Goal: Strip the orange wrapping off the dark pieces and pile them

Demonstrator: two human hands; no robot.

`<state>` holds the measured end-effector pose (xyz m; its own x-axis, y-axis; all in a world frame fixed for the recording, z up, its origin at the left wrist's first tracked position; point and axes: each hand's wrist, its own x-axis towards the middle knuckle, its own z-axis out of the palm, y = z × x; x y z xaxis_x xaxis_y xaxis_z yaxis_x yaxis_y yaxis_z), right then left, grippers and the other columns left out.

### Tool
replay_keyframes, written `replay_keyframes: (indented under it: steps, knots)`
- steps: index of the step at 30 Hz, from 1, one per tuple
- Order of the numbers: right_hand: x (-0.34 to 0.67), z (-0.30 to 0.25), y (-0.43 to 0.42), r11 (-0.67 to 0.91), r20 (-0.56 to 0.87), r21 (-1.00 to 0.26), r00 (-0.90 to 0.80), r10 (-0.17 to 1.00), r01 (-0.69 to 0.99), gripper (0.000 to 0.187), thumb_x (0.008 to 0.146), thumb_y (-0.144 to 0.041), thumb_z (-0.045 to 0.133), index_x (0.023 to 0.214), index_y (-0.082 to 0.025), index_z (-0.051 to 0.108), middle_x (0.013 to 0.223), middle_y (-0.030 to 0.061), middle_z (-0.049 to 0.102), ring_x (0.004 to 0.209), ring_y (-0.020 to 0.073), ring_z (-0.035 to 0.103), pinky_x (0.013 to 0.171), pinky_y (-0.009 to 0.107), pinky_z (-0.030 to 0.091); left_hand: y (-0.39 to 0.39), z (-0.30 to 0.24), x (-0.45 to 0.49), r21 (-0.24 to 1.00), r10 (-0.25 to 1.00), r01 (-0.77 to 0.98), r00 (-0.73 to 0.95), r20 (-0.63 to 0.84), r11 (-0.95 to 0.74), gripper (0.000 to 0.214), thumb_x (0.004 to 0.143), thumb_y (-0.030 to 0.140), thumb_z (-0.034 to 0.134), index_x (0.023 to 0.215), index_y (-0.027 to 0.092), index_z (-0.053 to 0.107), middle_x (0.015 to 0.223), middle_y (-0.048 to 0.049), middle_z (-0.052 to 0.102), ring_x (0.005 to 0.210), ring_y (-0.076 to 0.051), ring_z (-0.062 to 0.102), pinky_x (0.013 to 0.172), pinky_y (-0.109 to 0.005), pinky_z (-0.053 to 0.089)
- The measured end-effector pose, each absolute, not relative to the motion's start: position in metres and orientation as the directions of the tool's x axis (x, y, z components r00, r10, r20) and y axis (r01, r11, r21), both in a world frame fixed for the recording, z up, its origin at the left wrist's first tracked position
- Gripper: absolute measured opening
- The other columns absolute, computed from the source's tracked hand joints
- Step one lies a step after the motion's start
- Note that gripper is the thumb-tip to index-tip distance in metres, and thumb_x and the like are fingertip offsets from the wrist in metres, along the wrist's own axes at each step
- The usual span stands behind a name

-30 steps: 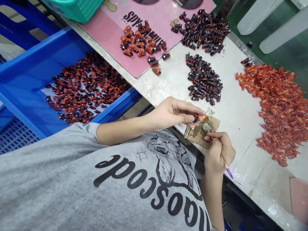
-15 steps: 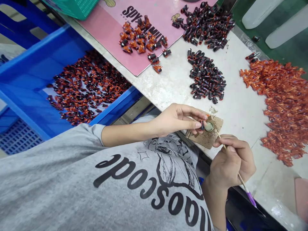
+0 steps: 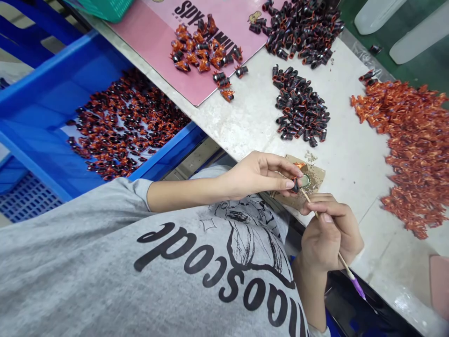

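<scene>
My left hand (image 3: 257,175) pinches a small black-and-orange plastic part (image 3: 295,186) between thumb and fingertips. My right hand (image 3: 331,234) is closed round a thin wooden stick (image 3: 343,263) with a purple section near its rear end. The front tip of the stick is at the part, seemingly touching it. Just beyond, a bottle cap (image 3: 305,180) with pale contents sits on a stained piece of brown cardboard (image 3: 318,176) at the table edge. A bit of orange shows by my left fingertips; whether it belongs to the held part I cannot tell.
Black parts lie in two piles, a near one (image 3: 300,107) and a far one (image 3: 305,30). Orange pieces (image 3: 417,150) cover the right side. Assembled parts (image 3: 203,51) rest on a pink mat (image 3: 154,51). A blue bin (image 3: 38,107) of parts stands left, a green basket (image 3: 108,7) behind it.
My right hand has moved left, bringing the stick's tip from beside the bottle cap to the part in my left hand. My left hand stays nearly where it was.
</scene>
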<state>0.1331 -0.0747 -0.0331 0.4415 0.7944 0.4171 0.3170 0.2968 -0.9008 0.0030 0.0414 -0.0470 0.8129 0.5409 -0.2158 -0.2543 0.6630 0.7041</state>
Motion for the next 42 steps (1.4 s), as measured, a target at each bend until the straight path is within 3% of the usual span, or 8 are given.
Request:
replay_keyframes:
  steps: [9, 17, 25, 42]
  knots:
    - [0.133, -0.036, -0.078, 0.291, 0.413, -0.901, 0.429, 0.804, 0.322, 0.024, 0.087, -0.011, 0.048, 0.086, -0.021, 0.069, 0.067, -0.0001, 0.060, 0.069, 0.0166, 0.058, 0.068, 0.034, 0.046, 0.037, -0.048, 0.004, 0.729, 0.554, -0.254, 0.808, -0.201, 0.635, 0.024, 0.070, 0.016, 0.086, 0.092, 0.014, 0.074, 0.093, -0.0052, 0.078, 0.080, -0.014, 0.075, 0.083, -0.029, 0.063]
    - [0.137, -0.025, -0.086, 0.192, 0.324, -0.922, 0.401, 0.857, 0.335, 0.024, 0.087, -0.010, 0.049, 0.083, -0.019, 0.070, 0.067, -0.0004, 0.060, 0.069, 0.0164, 0.059, 0.068, 0.034, 0.044, 0.034, -0.044, 0.005, 0.674, 0.528, -0.254, 0.816, -0.236, 0.694, 0.022, 0.067, 0.002, 0.081, 0.086, 0.011, 0.075, 0.082, -0.0011, 0.077, 0.072, -0.009, 0.073, 0.074, -0.022, 0.062]
    - [0.140, -0.021, -0.082, 0.354, 0.436, -0.899, 0.445, 0.782, 0.259, 0.032, 0.078, -0.003, 0.045, 0.085, -0.016, 0.073, 0.063, -0.0001, 0.061, 0.061, 0.0148, 0.056, 0.063, 0.033, 0.042, 0.031, -0.037, 0.008, 0.635, 0.484, -0.226, 0.833, -0.266, 0.739, 0.024, 0.066, -0.003, 0.078, 0.087, 0.010, 0.074, 0.082, -0.0007, 0.077, 0.072, -0.008, 0.072, 0.071, -0.019, 0.061]
    - [0.135, -0.027, -0.082, 0.345, 0.427, -0.903, 0.447, 0.786, 0.255, 0.029, 0.082, -0.004, 0.046, 0.086, -0.017, 0.071, 0.067, -0.0004, 0.062, 0.065, 0.0152, 0.059, 0.064, 0.033, 0.044, 0.029, -0.036, 0.008, 0.698, 0.483, -0.203, 0.845, -0.228, 0.686, 0.024, 0.068, -0.001, 0.077, 0.088, 0.010, 0.070, 0.079, 0.0013, 0.072, 0.070, -0.006, 0.070, 0.071, -0.016, 0.058]
